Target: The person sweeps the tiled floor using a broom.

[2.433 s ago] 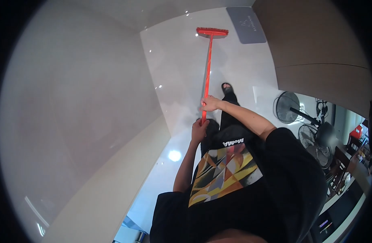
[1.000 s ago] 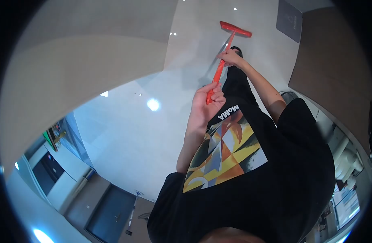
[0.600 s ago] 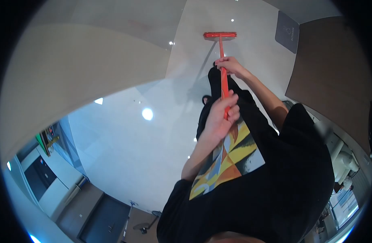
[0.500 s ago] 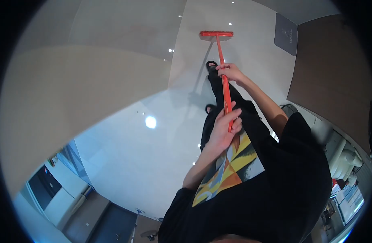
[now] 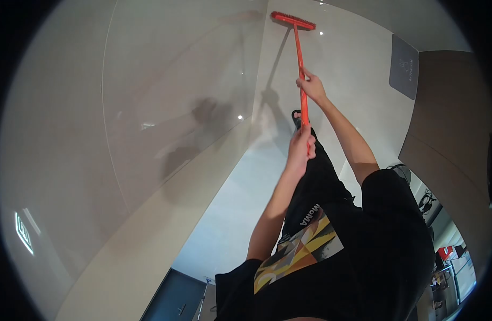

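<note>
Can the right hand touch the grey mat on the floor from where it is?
Probably not. The right hand is wrapped round the red broom handle, and the grey mat lies well off to the side, with bare floor between.

Red long-handled broom (image 5: 300, 59): straight handle, flat bristle head at far end, head resting on glossy floor (image 5: 342, 59) beside the wall base.

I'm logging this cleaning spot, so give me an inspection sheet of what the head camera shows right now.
Surface: glossy pale floor, light spots reflected.
Job's things: red push broom, head far out by the wall.
Clutter: grey mat at the right.
Grippers: left hand wraps the handle's near end; right hand grips further along.
Cables: nothing seen.
Surroundings: brown cabinet panel; a sandalled foot.
</note>
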The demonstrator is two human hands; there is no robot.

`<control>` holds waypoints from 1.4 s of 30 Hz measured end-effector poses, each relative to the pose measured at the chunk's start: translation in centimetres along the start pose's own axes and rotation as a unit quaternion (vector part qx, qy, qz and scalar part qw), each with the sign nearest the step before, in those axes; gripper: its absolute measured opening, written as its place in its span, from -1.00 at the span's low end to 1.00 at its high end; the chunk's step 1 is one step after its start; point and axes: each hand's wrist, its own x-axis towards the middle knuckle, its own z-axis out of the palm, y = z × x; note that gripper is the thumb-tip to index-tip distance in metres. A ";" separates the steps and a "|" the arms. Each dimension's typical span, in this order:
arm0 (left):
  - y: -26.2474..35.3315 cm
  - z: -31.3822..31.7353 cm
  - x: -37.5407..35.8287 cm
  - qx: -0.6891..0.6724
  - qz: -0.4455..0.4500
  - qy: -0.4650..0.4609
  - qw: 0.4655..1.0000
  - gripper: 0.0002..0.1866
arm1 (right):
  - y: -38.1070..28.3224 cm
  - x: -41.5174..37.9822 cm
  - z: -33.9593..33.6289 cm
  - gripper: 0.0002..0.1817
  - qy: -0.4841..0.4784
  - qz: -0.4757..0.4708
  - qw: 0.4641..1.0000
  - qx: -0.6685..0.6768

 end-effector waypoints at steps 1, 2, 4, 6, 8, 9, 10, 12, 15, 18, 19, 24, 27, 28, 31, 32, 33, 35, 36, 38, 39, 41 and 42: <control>-0.9 -1.4 0.6 -0.055 -0.027 -0.006 0.998 -0.68 | 1.2 -0.4 0.5 -0.38 0.018 0.007 0.998 -0.053; -2.8 -3.2 0.8 -0.110 -0.054 -0.011 0.992 -0.69 | 3.2 -1.1 1.1 -0.35 0.035 0.014 0.994 -0.105; -7.6 -6.5 0.1 -0.194 -0.073 -0.038 0.978 -0.69 | 8.2 -3.3 2.7 -0.34 0.000 0.004 0.992 -0.123; -11.6 -7.9 -1.6 -0.287 -0.084 -0.073 0.951 -0.68 | 11.4 -5.8 2.7 -0.35 -0.099 0.007 0.976 -0.196; -14.4 -8.2 -4.3 -0.276 -0.079 -0.042 0.957 -0.66 | 12.6 -9.6 1.7 -0.39 -0.124 0.005 0.971 -0.204; -15.7 -8.1 -5.6 -0.266 -0.068 -0.021 0.961 -0.65 | 13.8 -11.2 1.6 -0.43 -0.144 -0.007 0.965 -0.218; -16.9 -7.9 -7.1 -0.264 -0.075 -0.012 0.962 -0.65 | 14.8 -13.0 1.8 -0.44 -0.159 -0.013 0.962 -0.223; -18.1 -7.7 -8.9 -0.279 -0.085 0.012 0.957 -0.66 | 15.6 -15.1 2.1 -0.44 -0.171 -0.005 0.960 -0.223; -18.4 -10.1 -10.2 -0.335 -0.084 -0.010 0.938 -0.64 | 14.3 -15.9 3.4 -0.44 -0.173 -0.022 0.949 -0.264; -17.7 -12.9 -11.8 -0.406 -0.094 -0.034 0.908 -0.64 | 11.0 -16.5 5.8 -0.41 -0.286 -0.039 0.878 -0.381; -17.5 -13.7 -12.1 -0.429 -0.106 -0.032 0.896 -0.66 | 10.6 -16.4 6.8 -0.41 -0.280 -0.040 0.878 -0.386; -19.5 -15.2 -11.3 -0.416 -0.099 -0.051 0.902 -0.70 | 13.1 -15.5 9.1 -0.44 -0.309 -0.070 0.828 -0.462; -18.1 -15.0 -12.8 -0.419 -0.098 -0.071 0.900 -0.69 | 8.2 -18.7 8.7 -0.50 -0.305 -0.060 0.814 -0.491; -16.6 -14.8 -14.6 -0.418 -0.107 -0.061 0.900 -0.74 | 7.1 -19.6 9.4 -0.50 -0.302 -0.055 0.815 -0.491; -13.5 -13.6 -18.7 -0.366 -0.144 -0.066 0.917 -0.78 | 4.6 -22.5 11.1 -0.62 -0.326 -0.022 0.795 -0.510; -13.3 -13.1 -19.9 -0.345 -0.169 -0.079 0.920 -0.83 | 4.5 -23.5 11.8 -0.67 -0.334 -0.054 0.761 -0.554; -12.9 -12.4 -21.1 -0.342 -0.175 -0.082 0.920 -0.83 | 4.7 -24.5 12.4 -0.72 -0.340 -0.085 0.723 -0.596; -12.8 -10.8 -22.6 -0.276 -0.229 -0.115 0.926 -0.88 | 5.6 -26.4 12.4 -0.77 -0.350 -0.065 0.704 -0.615; -13.2 -10.4 -23.0 -0.258 -0.245 -0.126 0.926 -0.92 | 6.7 -27.6 11.5 -0.78 -0.340 -0.044 0.713 -0.611; -14.7 -10.0 -23.0 -0.225 -0.272 -0.140 0.925 -0.92 | 6.9 -30.8 8.1 -0.81 -0.339 0.070 0.773 -0.531; -15.9 -9.6 -23.2 -0.204 -0.287 -0.148 0.924 -0.91 | 7.6 -31.8 6.6 -0.81 -0.328 0.080 0.781 -0.525; -18.7 -7.8 -24.3 -0.157 -0.284 -0.154 0.933 -0.89 | 9.9 -33.9 3.5 -0.80 -0.296 0.150 0.857 -0.394; -20.3 -6.8 -24.8 -0.123 -0.268 -0.155 0.943 -0.86 | 11.0 -35.2 2.0 -0.80 -0.283 0.158 0.863 -0.387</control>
